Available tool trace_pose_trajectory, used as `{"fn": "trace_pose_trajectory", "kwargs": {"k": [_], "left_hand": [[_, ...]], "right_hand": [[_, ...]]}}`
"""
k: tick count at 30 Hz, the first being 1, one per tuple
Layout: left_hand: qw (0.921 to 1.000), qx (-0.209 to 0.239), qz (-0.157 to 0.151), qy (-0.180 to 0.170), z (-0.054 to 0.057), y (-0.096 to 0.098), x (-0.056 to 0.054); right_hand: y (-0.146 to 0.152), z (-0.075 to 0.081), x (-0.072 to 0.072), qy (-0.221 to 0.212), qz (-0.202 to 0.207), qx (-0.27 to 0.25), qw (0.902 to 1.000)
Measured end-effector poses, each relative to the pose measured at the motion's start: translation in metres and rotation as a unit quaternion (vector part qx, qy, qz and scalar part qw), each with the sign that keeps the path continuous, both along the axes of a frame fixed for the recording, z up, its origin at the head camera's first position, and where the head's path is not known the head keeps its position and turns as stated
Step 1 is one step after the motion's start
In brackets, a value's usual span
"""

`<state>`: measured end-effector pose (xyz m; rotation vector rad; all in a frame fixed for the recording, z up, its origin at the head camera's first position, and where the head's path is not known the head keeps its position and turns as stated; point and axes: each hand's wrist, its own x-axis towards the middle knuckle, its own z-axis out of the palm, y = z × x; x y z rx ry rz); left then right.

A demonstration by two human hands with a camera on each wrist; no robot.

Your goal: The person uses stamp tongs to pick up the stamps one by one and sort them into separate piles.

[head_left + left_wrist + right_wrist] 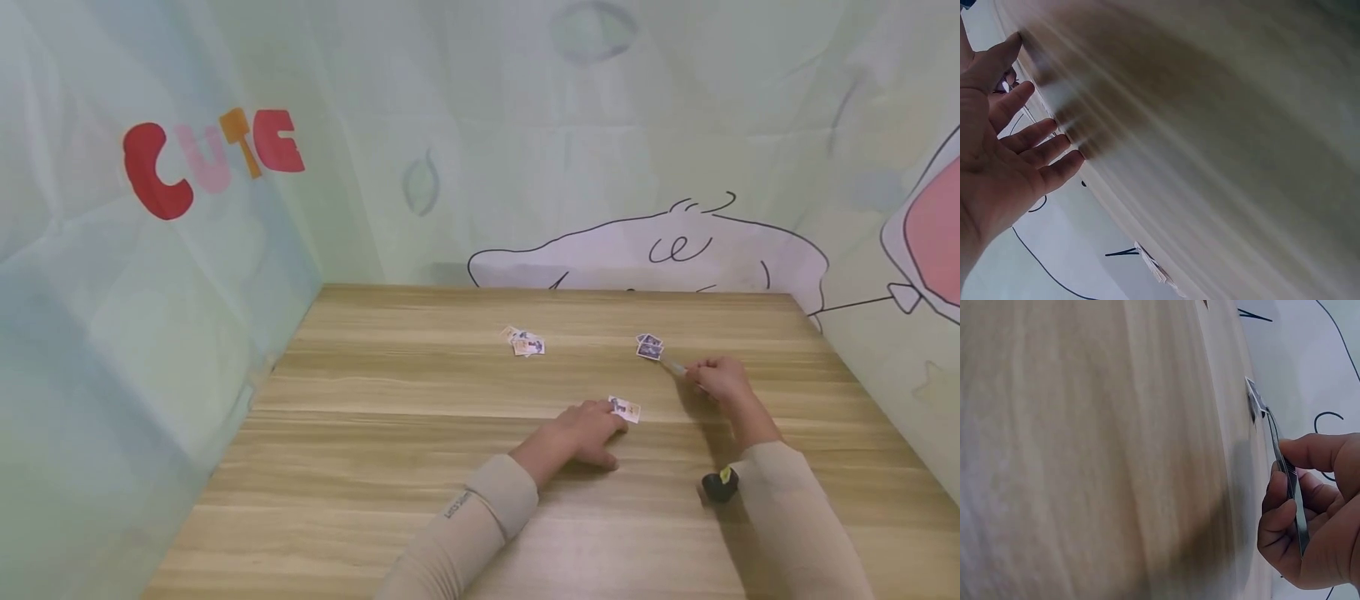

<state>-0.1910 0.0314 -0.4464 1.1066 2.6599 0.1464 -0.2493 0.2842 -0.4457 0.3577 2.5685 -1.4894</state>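
Observation:
My right hand pinches a pair of metal tweezers between thumb and fingers. The tips of the tweezers meet the edge of a small stack of dark-faced cards or stickers at the far right of the table; in the right wrist view one dark piece stands tilted at the tips. My left hand rests with spread, nearly straight fingers on the wood. Its fingertips lie at the left edge of a single small white card with a coloured print, partly covering it.
A loose pile of similar printed cards lies farther back, left of the dark stack. The wood-grain table ends at a printed cloth backdrop. A black strapped device sits at the right wrist.

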Motion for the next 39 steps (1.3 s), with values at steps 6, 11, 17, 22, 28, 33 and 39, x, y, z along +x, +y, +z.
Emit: {"fn": "trace_pose_trajectory", "kwargs": {"k": [6, 11, 17, 22, 28, 33, 39], "left_hand": [[1.0000, 0.004, 0.004, -0.002, 0.001, 0.000, 0.001], [1.0000, 0.004, 0.004, 0.003, 0.002, 0.001, 0.001], [1.0000, 0.003, -0.002, 0.006, 0.003, 0.001, 0.001], [1.0000, 0.004, -0.002, 0.005, 0.001, 0.001, 0.001], [1.0000, 0.007, 0.003, 0.001, 0.000, 0.001, -0.001], [1.0000, 0.002, 0.008, 0.000, 0.002, 0.001, -0.001], [0.9999, 0.001, 0.012, -0.005, 0.001, 0.000, 0.001]], "right_hand": [[0.001, 0.000, -0.003, 0.004, -0.009, 0.007, 0.9999], [0.002, 0.000, -0.004, 0.004, -0.014, 0.034, 0.9993], [0.001, 0.002, 0.001, 0.025, -0.012, 0.076, 0.9967], [0.005, 0.004, 0.005, 0.032, -0.018, 0.090, 0.9952], [0.011, 0.001, 0.004, 0.035, -0.034, 0.078, 0.9958], [0.011, -0.003, 0.002, 0.023, -0.026, 0.059, 0.9976], [0.009, -0.003, 0.011, 0.029, -0.003, 0.046, 0.9985]]}}
